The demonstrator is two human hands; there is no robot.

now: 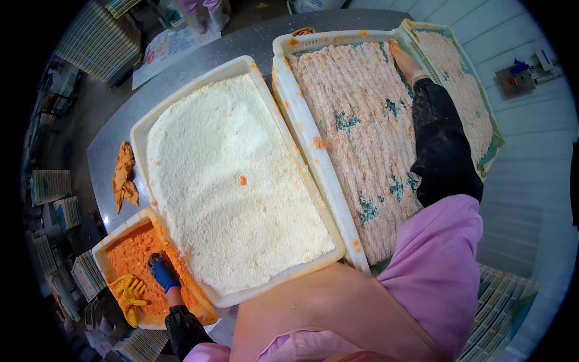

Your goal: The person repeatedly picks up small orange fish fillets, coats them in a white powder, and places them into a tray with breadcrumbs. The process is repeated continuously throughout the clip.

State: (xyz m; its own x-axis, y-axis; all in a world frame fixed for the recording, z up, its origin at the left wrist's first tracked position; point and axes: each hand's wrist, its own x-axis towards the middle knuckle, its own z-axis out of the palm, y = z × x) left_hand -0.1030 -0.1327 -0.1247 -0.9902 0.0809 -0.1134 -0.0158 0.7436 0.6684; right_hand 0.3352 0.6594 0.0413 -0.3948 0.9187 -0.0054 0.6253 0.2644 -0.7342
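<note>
My left hand (163,272), in a blue glove, dips into wet orange paste (131,251) in a small white tub (100,258). Paste hides its fingertips. A yellow rubber glove (131,296) lies at this tub's near left side. Far to the right, my right hand (405,61) reaches to the back corner of a white crate (312,131). Rows of crumb-coated strips (362,149) fill that crate, with green lining showing through the gaps. I cannot tell whether the fingers there hold anything. Between my hands stands a white tray (140,149) of pale crumbs (226,135).
An orange cloth (124,176) lies on the metal table (108,135). A second crate (493,131) of coated strips adjoins on the right. Stacked trays (102,40) stand on the floor, far left. Another person's white boots (217,18) show beyond the table.
</note>
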